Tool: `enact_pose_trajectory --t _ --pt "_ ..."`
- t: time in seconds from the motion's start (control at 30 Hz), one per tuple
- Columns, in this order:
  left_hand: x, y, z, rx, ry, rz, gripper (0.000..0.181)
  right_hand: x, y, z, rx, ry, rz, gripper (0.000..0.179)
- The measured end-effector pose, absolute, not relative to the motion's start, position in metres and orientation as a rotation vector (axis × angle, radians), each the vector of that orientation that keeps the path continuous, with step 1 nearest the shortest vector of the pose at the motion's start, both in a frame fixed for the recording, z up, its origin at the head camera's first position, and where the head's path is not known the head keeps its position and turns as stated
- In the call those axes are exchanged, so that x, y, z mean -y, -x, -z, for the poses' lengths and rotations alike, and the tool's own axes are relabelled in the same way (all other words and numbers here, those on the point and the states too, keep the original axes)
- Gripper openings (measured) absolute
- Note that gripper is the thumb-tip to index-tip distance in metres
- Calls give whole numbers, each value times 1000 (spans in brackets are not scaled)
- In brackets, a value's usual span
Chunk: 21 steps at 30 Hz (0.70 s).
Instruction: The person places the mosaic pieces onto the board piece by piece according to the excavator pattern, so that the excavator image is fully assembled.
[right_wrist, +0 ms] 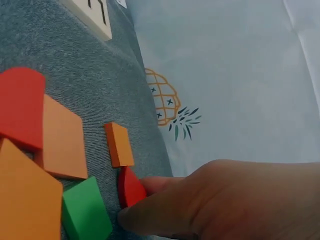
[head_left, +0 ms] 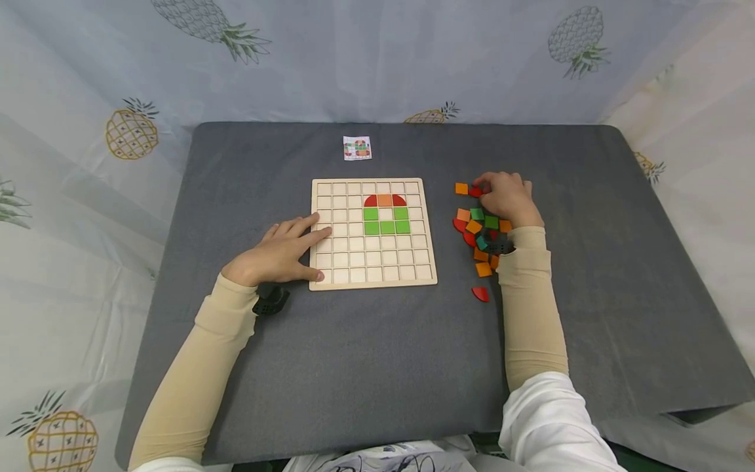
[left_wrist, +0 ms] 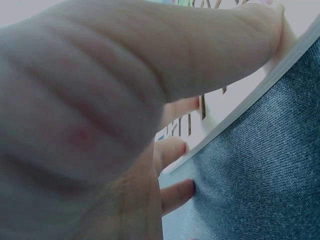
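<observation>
A wooden grid board (head_left: 373, 286) lies on the grey table. Red quarter-round pieces flank an orange square (head_left: 385, 200) in its upper part, with several green squares (head_left: 387, 227) below them. My left hand (head_left: 276, 254) rests with spread fingers on the board's left edge; its thumb is at the lower corner. To the right of the board, my right hand (head_left: 508, 198) pinches a red quarter-round block (right_wrist: 131, 188) between thumb and finger. That block touches the table beside an orange square block (head_left: 461, 189). Part of the pile is hidden under the right wrist.
Loose orange, green and red blocks (head_left: 474, 227) are scattered right of the board. One red quarter-round piece (head_left: 480, 294) lies apart, nearer the front. Behind the board lies a small printed pattern card (head_left: 357, 148). A pineapple-print curtain (head_left: 377, 59) hangs behind the table.
</observation>
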<state>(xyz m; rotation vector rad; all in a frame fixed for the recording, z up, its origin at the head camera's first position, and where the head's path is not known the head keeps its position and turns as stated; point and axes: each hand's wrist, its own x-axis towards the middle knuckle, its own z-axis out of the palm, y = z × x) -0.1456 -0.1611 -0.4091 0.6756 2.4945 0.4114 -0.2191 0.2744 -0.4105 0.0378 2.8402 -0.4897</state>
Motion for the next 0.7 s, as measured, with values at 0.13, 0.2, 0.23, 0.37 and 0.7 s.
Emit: enact_pose_trajectory --t 0.13,0.2,0.23,0.37,0.7 --pt "161 145 408 -2494 -670 -414 88 -274 219 411 -2875 -42 486 38" --pt "160 145 409 -2493 -669 -411 89 -274 219 412 -2893 -59 513 34" --pt "161 145 409 -2493 -668 -413 89 -274 218 411 -2904 -67 540 33" --pt "161 145 408 -2494 -666 -409 89 -271 217 408 -2918 -75 788 31" --pt "161 144 408 -2496 -671 -411 89 -234 214 393 -2758 253 1207 40"
